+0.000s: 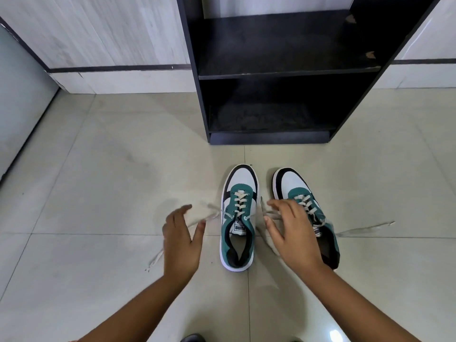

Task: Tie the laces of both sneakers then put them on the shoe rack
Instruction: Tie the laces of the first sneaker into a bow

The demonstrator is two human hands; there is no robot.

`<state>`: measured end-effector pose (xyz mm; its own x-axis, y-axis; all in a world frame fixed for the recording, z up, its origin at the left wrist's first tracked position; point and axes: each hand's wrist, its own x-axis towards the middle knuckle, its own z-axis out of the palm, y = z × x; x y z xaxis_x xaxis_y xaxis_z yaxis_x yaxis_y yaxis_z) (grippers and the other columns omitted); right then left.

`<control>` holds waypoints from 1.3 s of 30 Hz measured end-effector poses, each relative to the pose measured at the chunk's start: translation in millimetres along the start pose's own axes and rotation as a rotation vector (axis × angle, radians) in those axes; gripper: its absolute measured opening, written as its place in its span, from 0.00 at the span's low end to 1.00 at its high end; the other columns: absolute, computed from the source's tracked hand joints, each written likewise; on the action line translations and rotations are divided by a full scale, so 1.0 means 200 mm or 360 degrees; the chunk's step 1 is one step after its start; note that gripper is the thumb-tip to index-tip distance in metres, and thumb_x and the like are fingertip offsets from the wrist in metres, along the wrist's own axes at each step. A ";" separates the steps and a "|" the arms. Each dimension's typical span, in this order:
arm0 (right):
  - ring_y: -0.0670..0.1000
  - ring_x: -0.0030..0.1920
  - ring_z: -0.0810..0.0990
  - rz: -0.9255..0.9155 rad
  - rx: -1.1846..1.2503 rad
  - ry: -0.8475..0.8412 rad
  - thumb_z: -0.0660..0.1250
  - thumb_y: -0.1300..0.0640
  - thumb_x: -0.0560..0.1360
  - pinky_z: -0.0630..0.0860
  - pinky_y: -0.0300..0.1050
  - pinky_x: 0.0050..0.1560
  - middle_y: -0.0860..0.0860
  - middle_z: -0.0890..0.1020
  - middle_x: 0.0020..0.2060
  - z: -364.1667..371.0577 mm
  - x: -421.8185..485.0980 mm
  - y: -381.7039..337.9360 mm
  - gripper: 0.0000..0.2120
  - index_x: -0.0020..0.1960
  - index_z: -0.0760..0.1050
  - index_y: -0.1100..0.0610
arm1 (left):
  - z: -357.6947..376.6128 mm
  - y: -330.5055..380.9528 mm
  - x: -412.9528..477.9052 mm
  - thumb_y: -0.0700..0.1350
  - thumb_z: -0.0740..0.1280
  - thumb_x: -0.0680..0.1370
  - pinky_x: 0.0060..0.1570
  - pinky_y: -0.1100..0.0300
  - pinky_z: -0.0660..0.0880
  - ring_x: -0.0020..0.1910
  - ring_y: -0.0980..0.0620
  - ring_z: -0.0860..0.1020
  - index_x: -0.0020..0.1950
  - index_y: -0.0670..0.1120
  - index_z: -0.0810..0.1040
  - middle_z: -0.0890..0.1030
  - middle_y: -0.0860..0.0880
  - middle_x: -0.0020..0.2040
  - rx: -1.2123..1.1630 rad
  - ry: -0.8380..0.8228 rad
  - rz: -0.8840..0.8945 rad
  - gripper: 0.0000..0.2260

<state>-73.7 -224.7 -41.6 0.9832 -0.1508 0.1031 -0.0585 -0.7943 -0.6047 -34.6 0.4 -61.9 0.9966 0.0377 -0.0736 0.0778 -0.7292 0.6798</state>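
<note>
Two green, white and black sneakers stand side by side on the tiled floor, toes pointing at the rack. The left sneaker has loose laces trailing out to both sides. The right sneaker is partly covered by my right hand, and one of its laces lies stretched to the right. My left hand hovers left of the left sneaker with fingers spread over a lace. My right hand is open too, fingers apart, between the two sneakers.
A black shoe rack with two bare shelves stands straight ahead against a pale wall. A light panel runs along the left side. Beige floor tiles stretch around the sneakers.
</note>
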 end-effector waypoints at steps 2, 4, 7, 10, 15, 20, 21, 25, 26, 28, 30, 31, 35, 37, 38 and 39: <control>0.41 0.35 0.74 0.0146 0.0060 -0.0089 0.61 0.51 0.77 0.69 0.32 0.37 0.45 0.77 0.37 0.03 -0.04 -0.03 0.07 0.44 0.76 0.51 | 0.04 0.05 -0.03 0.50 0.59 0.79 0.52 0.54 0.69 0.56 0.45 0.75 0.51 0.49 0.75 0.78 0.47 0.52 -0.0452 -0.0204 -0.0431 0.08; 0.44 0.33 0.77 0.0637 0.0474 -0.0384 0.60 0.46 0.77 0.75 0.39 0.41 0.47 0.79 0.31 0.09 -0.02 -0.04 0.15 0.36 0.76 0.51 | 0.04 0.14 -0.01 0.53 0.54 0.80 0.52 0.53 0.69 0.52 0.47 0.76 0.51 0.45 0.78 0.80 0.49 0.48 -0.0789 -0.0466 -0.0825 0.16; 0.49 0.48 0.79 0.1210 0.1237 -0.0455 0.62 0.51 0.77 0.74 0.44 0.54 0.47 0.81 0.42 0.15 0.05 -0.05 0.08 0.45 0.79 0.51 | 0.06 0.23 0.04 0.55 0.52 0.81 0.61 0.53 0.66 0.55 0.50 0.73 0.55 0.46 0.76 0.78 0.50 0.50 -0.0991 -0.0753 -0.1031 0.18; 0.43 0.44 0.78 0.1285 0.1644 -0.0395 0.61 0.60 0.77 0.75 0.29 0.37 0.48 0.81 0.44 0.13 0.12 -0.12 0.07 0.52 0.77 0.56 | 0.11 0.30 0.08 0.53 0.62 0.77 0.44 0.66 0.73 0.45 0.58 0.76 0.49 0.48 0.78 0.80 0.53 0.45 -0.1153 -0.0719 -0.0975 0.11; 0.42 0.41 0.78 0.1147 0.1676 -0.0375 0.59 0.63 0.78 0.71 0.24 0.31 0.51 0.81 0.42 0.11 0.20 -0.19 0.08 0.44 0.75 0.58 | 0.25 0.19 0.17 0.68 0.70 0.57 0.59 0.47 0.74 0.55 0.45 0.78 0.47 0.51 0.82 0.82 0.46 0.53 -0.0917 -0.0655 -0.0939 0.28; 0.45 0.40 0.78 0.0717 0.1658 -0.0299 0.55 0.61 0.80 0.73 0.26 0.39 0.52 0.79 0.38 -0.03 0.28 -0.26 0.10 0.50 0.75 0.59 | 0.04 0.43 0.19 0.46 0.55 0.79 0.43 0.69 0.71 0.46 0.53 0.78 0.40 0.43 0.74 0.81 0.46 0.45 -0.1219 -0.0400 -0.0396 0.13; 0.45 0.38 0.78 0.0635 0.1632 -0.0284 0.54 0.61 0.80 0.74 0.28 0.41 0.52 0.78 0.36 -0.07 0.31 -0.27 0.11 0.49 0.76 0.58 | 0.00 0.46 0.20 0.44 0.53 0.80 0.45 0.69 0.71 0.47 0.55 0.78 0.41 0.43 0.74 0.81 0.48 0.45 -0.1258 -0.0327 -0.0265 0.13; 0.45 0.30 0.72 0.0408 0.1423 -0.0311 0.55 0.59 0.80 0.72 0.37 0.36 0.51 0.73 0.29 -0.14 0.40 -0.31 0.13 0.48 0.78 0.56 | -0.13 0.57 0.26 0.41 0.52 0.82 0.46 0.79 0.68 0.47 0.70 0.76 0.51 0.38 0.76 0.79 0.54 0.49 -0.1210 -0.0345 0.0230 0.14; 0.46 0.29 0.71 0.0362 0.1334 -0.0350 0.55 0.58 0.80 0.70 0.40 0.35 0.51 0.71 0.28 -0.14 0.42 -0.32 0.13 0.47 0.79 0.54 | -0.14 0.59 0.28 0.41 0.52 0.82 0.49 0.78 0.67 0.51 0.69 0.75 0.53 0.37 0.76 0.79 0.54 0.52 -0.1168 -0.0397 0.0347 0.14; 0.48 0.30 0.68 0.0238 0.1154 -0.0515 0.58 0.57 0.79 0.66 0.46 0.35 0.50 0.70 0.28 -0.14 0.43 -0.35 0.13 0.42 0.78 0.48 | -0.16 0.59 0.32 0.41 0.52 0.82 0.53 0.73 0.70 0.57 0.62 0.76 0.51 0.39 0.74 0.79 0.50 0.57 -0.1104 -0.0527 0.0546 0.13; 0.46 0.31 0.68 0.0110 0.1039 -0.0689 0.60 0.57 0.78 0.65 0.46 0.37 0.47 0.71 0.29 -0.14 0.42 -0.36 0.11 0.43 0.78 0.50 | -0.17 0.56 0.34 0.45 0.52 0.82 0.53 0.65 0.74 0.56 0.56 0.79 0.48 0.43 0.72 0.81 0.49 0.55 -0.0891 -0.0613 0.0701 0.11; 0.45 0.32 0.70 0.0081 0.1009 -0.0739 0.60 0.57 0.78 0.67 0.45 0.38 0.45 0.73 0.31 -0.15 0.41 -0.36 0.09 0.45 0.79 0.50 | -0.16 0.53 0.35 0.49 0.52 0.81 0.49 0.60 0.77 0.50 0.54 0.80 0.48 0.45 0.71 0.83 0.49 0.50 -0.0678 -0.0570 0.0794 0.12; 0.47 0.32 0.69 0.0053 0.0847 -0.0599 0.63 0.53 0.77 0.67 0.45 0.37 0.52 0.71 0.31 -0.16 0.35 -0.34 0.08 0.54 0.77 0.47 | -0.17 0.42 0.36 0.53 0.53 0.79 0.34 0.59 0.72 0.34 0.54 0.76 0.51 0.50 0.76 0.81 0.53 0.39 0.0100 -0.0079 0.1038 0.14; 0.47 0.32 0.69 0.0047 0.0900 -0.0500 0.65 0.53 0.75 0.67 0.45 0.37 0.52 0.71 0.31 -0.17 0.31 -0.33 0.06 0.52 0.75 0.50 | -0.17 0.39 0.36 0.51 0.55 0.79 0.31 0.61 0.68 0.31 0.55 0.73 0.45 0.47 0.79 0.79 0.54 0.34 0.0071 -0.0100 0.0856 0.14; 0.47 0.33 0.70 0.0000 0.0853 -0.0439 0.66 0.53 0.75 0.68 0.45 0.38 0.51 0.72 0.32 -0.16 0.30 -0.32 0.04 0.48 0.75 0.53 | -0.17 0.39 0.36 0.51 0.57 0.79 0.29 0.60 0.65 0.27 0.54 0.70 0.39 0.45 0.77 0.75 0.53 0.29 0.0030 -0.0154 0.0735 0.16; 0.48 0.36 0.72 -0.0068 0.0689 -0.0368 0.67 0.53 0.74 0.69 0.45 0.40 0.50 0.73 0.34 -0.16 0.29 -0.31 0.04 0.45 0.76 0.54 | -0.17 0.40 0.36 0.50 0.59 0.79 0.28 0.59 0.62 0.25 0.54 0.65 0.34 0.42 0.74 0.69 0.52 0.25 -0.0021 -0.0239 0.0618 0.17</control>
<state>-18.7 -202.1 27.5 0.9987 0.0501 -0.0132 0.0120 -0.4719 -0.8816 45.2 -31.7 10.8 0.9368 -0.3394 0.0852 -0.3019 -0.6607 0.6872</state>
